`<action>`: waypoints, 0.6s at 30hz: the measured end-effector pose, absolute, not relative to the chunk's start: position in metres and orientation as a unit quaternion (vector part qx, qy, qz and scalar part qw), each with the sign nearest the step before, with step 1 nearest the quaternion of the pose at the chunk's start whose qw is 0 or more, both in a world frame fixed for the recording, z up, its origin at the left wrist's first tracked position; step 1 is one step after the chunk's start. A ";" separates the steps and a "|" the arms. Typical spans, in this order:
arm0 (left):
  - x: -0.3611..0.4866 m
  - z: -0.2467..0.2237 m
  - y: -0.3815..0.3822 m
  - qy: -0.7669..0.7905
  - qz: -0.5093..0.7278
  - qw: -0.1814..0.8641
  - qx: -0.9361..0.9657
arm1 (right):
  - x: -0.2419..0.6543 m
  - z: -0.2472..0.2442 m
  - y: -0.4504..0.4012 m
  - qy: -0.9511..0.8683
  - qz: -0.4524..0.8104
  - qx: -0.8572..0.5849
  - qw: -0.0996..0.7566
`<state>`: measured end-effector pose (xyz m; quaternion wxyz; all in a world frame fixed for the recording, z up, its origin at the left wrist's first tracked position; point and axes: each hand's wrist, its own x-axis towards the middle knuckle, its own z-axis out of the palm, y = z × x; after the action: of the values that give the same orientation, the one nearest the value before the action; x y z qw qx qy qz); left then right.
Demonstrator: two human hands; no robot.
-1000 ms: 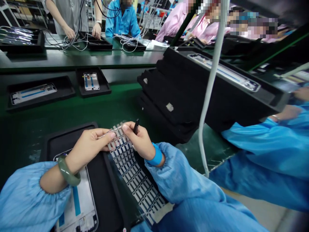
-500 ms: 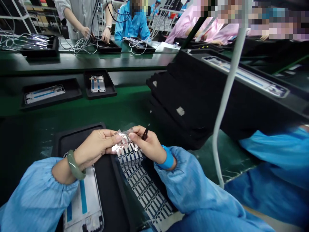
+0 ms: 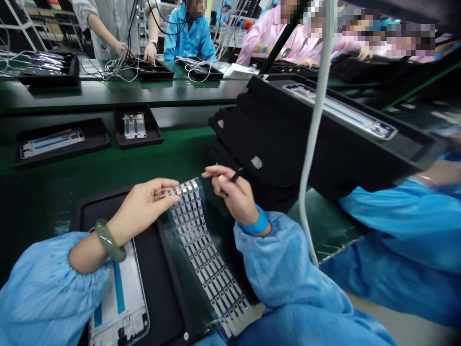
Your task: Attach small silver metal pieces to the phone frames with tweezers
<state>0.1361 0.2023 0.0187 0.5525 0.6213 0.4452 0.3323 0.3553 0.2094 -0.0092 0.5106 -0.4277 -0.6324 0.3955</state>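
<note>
Under the left hand [image 3: 142,209], a strip of foil tabs [image 3: 201,245]

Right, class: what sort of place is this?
Probably a phone assembly line in a factory: co-workers in smocks line a green workbench, black trays hold phone frames, and a sheet of small die-cut pieces lies nearby.

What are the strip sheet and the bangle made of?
The strip sheet looks like a clear, flexible plastic liner carrying small metal-foil pieces: it has a glossy sheen and silvery glints. The bangle looks like polished green stone, perhaps jade, given its smooth gloss, though glass can't be ruled out.
</note>
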 end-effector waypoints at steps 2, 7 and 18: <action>0.142 0.019 0.210 0.464 0.340 0.369 0.730 | 0.363 -0.008 0.215 -0.578 0.408 -0.431 0.561; 0.151 0.001 0.224 0.455 0.188 0.104 0.864 | 0.366 -0.018 0.224 -0.516 0.414 -0.461 0.591; 0.154 -0.009 0.235 0.431 -0.029 0.074 0.899 | 0.329 -0.047 0.271 -0.487 0.477 -0.508 0.527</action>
<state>0.1535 0.2352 -0.0089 0.0738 0.8991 0.4305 -0.0290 0.3291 0.2710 -0.0465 0.5270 -0.5081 -0.4869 0.4765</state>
